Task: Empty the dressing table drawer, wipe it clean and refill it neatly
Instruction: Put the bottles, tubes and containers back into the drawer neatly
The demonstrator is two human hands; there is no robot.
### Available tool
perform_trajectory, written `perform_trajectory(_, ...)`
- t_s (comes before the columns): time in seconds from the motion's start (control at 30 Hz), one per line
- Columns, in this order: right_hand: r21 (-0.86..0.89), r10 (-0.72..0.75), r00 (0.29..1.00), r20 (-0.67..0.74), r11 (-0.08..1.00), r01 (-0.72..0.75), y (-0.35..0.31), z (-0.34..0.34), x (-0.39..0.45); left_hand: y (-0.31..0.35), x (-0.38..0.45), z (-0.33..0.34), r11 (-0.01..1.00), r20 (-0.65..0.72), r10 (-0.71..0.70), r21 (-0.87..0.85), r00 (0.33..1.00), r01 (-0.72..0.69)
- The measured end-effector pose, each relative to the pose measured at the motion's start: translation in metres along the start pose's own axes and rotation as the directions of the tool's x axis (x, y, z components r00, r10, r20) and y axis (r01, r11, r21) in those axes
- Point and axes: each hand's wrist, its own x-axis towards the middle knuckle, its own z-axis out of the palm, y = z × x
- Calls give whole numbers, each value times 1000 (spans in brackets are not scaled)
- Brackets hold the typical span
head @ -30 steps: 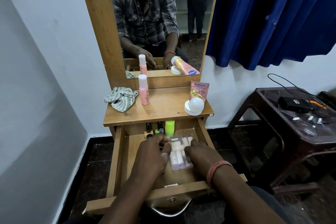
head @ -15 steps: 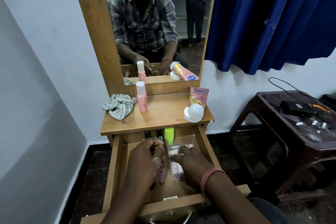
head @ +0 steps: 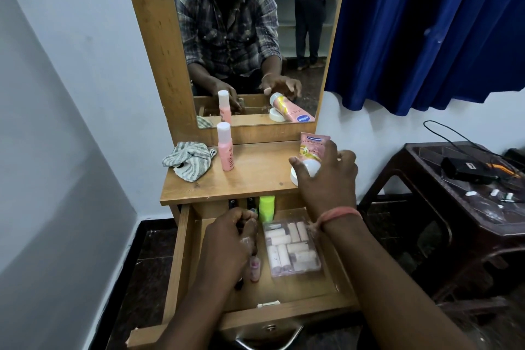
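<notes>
The wooden drawer (head: 181, 264) is pulled out below the dressing table top (head: 250, 179). A clear plastic box of pale rolls (head: 292, 247) lies in it, with a green bottle (head: 266, 207) and dark little bottles at the back. My left hand (head: 227, 244) is inside the drawer, its fingers curled over small bottles; a pink one (head: 254, 267) shows under it. My right hand (head: 326, 179) is up on the table top, fingers spread over the white cap of a pink tube (head: 312, 145), without closing on it.
A striped cloth (head: 189, 160) and a tall pink bottle (head: 225, 148) sit on the table top below the mirror (head: 255, 37). A dark side table (head: 426, 150) with a black device and cables stands at the right. A blue curtain (head: 426, 23) hangs above.
My right hand left the plastic box in the drawer and rose to the pink tube on the table top. My left hand stayed in the drawer over the small bottles.
</notes>
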Motion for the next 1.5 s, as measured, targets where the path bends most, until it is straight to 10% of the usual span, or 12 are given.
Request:
perform_trajectory(0.43, 330, -20, 998, -56, 943, 38, -4, 4, -32, 15, -2, -6, 985, 49, 29, -171, 998, -20)
perform_trajectory(0.73, 390, -478, 828, 295, 851, 352, -9, 3, -94, 29, -4, -11, 660, 238, -140, -701, 961, 270)
perform_trajectory(0.83, 468, -439, 886, 151, 821, 327, -2, 0, -69, 25, -2, -15, 637, 212, -208, -712, 955, 297)
perform_trajectory(0.93, 187, -205, 978, 39, 963, 195, 4, 6, -22, 24, 1, -19, 631, 208, -219, -715, 953, 301)
perform_trajectory(1.03, -152, -24, 960, 281, 986, 70, 8, 20, 5, 23, 5, -21, 627, 217, -234, -712, 948, 317)
perform_trajectory(1.2, -106, -98, 926, 364, 984, 146, 3, 14, 3, 24, 7, -24, 669, 242, -214, -670, 946, 323)
perform_trajectory(1.33, 23, -71, 817, 573, 997, 70, 5, -33, -30, 23, 6, -25, 702, 236, -205, -640, 950, 311)
perform_trajectory(1.5, -245, 86, 550, 831, 944, 222, 18, -39, -81, 20, 5, -17, 730, 246, -204, -607, 948, 315)
